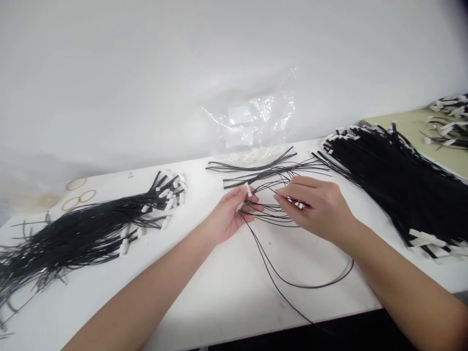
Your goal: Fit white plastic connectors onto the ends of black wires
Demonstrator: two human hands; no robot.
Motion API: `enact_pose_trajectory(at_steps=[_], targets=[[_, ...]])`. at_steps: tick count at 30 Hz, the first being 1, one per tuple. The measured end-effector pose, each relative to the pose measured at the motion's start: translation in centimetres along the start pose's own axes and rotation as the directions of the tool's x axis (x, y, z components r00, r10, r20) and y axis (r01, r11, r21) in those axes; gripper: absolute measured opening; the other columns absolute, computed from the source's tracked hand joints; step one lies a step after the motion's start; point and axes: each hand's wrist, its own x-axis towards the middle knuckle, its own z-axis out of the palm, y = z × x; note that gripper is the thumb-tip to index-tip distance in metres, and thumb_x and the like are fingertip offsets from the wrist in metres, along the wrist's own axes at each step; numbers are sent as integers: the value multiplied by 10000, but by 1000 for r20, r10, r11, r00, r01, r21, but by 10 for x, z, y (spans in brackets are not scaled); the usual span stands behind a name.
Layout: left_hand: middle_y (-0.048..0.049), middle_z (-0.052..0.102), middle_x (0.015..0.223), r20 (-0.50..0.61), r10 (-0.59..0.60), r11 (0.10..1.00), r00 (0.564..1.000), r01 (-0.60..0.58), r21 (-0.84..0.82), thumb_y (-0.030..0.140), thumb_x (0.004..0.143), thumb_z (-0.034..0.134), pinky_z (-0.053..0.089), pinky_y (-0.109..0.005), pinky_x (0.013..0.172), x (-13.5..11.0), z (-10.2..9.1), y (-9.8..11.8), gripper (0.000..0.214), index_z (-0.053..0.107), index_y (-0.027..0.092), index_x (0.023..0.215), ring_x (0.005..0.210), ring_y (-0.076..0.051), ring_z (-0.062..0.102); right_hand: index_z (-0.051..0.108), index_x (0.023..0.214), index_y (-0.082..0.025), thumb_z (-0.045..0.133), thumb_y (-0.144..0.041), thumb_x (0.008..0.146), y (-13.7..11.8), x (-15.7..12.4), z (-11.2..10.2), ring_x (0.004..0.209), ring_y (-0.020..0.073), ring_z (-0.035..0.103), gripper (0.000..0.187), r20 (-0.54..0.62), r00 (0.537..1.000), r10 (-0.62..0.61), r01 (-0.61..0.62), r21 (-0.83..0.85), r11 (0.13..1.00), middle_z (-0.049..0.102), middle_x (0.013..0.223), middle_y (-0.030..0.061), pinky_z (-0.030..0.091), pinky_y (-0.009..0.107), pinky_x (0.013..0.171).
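Note:
My left hand [232, 214] is closed, pinching a small white plastic connector [248, 189] between thumb and fingers. Thin black wires [270, 222] run from it across the fingers toward the right. To its right, my right hand [314, 204] is closed with thumb and fingertips together on a thin black wire [269, 187]. A small white piece shows under its fingers, too hidden to name. Two long black wires [278, 273] hang in a loop below the hands, one passing over the table's front edge. Behind the hands lie loose black wires [256, 168].
On the left lies a wire bundle [91, 224] with white connectors. A larger black wire bundle [395, 180] lies right. A clear plastic bag [256, 117] of white pieces stands against the wall. Rubber bands [76, 184] are on the white table [204, 302].

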Motion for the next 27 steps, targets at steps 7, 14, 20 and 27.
enact_pose_trajectory(at_steps=[7,14,20,27], targets=[[-22,580,793,-9,7,1000,1000,-6,13,299,810,585,491,-142,418,1,0,0,177,562,142,889,669,-125,656,634,730,-215,521,-179,819,7,1,-6,553,60,447,147,26,1000,-10,12,-49,999,535,639,-12,304,211,496],[-17,552,754,-12,-6,1000,1000,6,21,300,814,575,451,-129,374,1,1,0,173,560,133,857,633,-116,647,595,634,-205,483,-182,835,9,3,-8,500,59,343,232,16,998,-57,58,-139,989,473,572,-13,220,237,478],[-7,537,720,-10,-1,1000,1000,1,18,281,818,567,427,-125,355,0,1,0,160,566,131,874,606,-109,634,554,573,-189,509,-139,810,13,2,-7,490,62,255,246,-24,981,-191,173,-327,929,428,537,-30,194,247,470],[-8,531,710,-22,10,1000,1000,-9,19,274,802,590,395,-116,348,-1,4,2,166,561,122,862,607,-103,623,531,578,-176,499,-104,804,18,2,-4,501,64,240,239,-63,955,-290,247,-375,894,406,530,-36,195,234,473]])
